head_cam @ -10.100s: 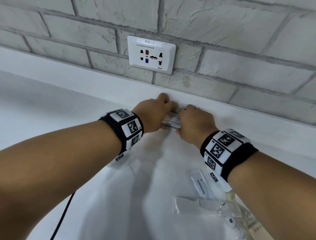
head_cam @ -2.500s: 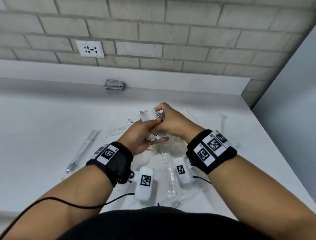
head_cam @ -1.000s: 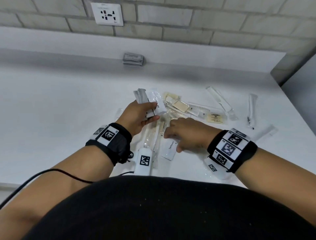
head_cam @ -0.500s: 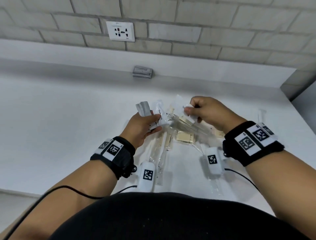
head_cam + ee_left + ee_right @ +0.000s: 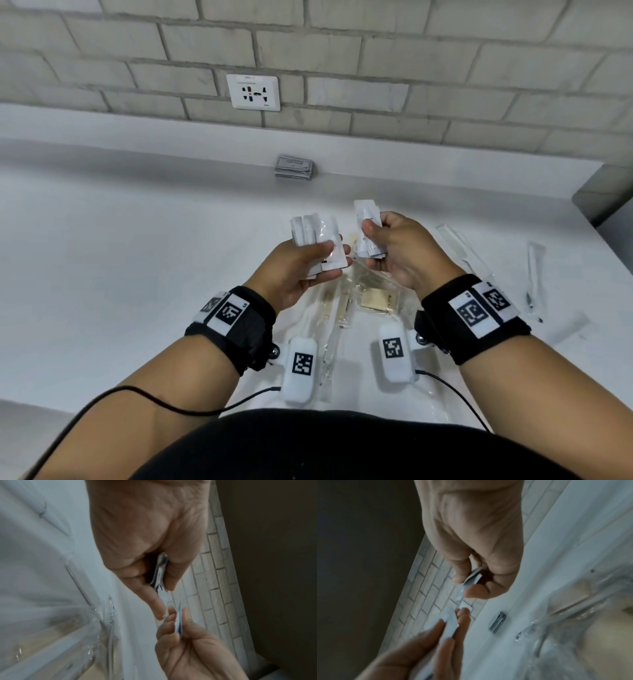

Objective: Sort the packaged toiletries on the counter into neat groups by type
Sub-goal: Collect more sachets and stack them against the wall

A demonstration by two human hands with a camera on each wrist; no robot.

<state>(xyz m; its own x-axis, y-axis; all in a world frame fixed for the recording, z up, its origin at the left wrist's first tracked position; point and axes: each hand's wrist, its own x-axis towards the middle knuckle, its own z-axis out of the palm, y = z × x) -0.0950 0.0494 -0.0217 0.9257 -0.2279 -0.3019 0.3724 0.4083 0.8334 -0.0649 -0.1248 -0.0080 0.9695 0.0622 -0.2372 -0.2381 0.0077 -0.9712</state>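
Observation:
Over the white counter [image 5: 137, 274], my left hand [image 5: 329, 257] grips a fan of several white sachets [image 5: 313, 231] between thumb and fingers. Close beside it, my right hand [image 5: 371, 245] pinches a smaller bunch of white sachets [image 5: 367, 219] held upright. The two bunches are a finger's width apart. The left wrist view shows the left hand's sachets [image 5: 160, 573] edge-on with the right hand [image 5: 178, 628] below them. In the right wrist view the right hand's sachets [image 5: 472, 577] sit above the left hand's bunch [image 5: 449, 620]. A neat grey sachet stack [image 5: 294, 167] lies against the back ledge.
Under my hands lies a heap of clear packets [image 5: 337, 318], some with beige contents [image 5: 376, 299]. A clear-wrapped comb [image 5: 462, 250] and a slim wrapped stick [image 5: 534, 274] lie to the right. A wall socket [image 5: 253, 92] is above the ledge. A black cable [image 5: 154, 399] trails from my left wrist.
My right hand has come closer to the left hand and now holds its sachets upright beside the left hand's fan. The left hand keeps its bunch.

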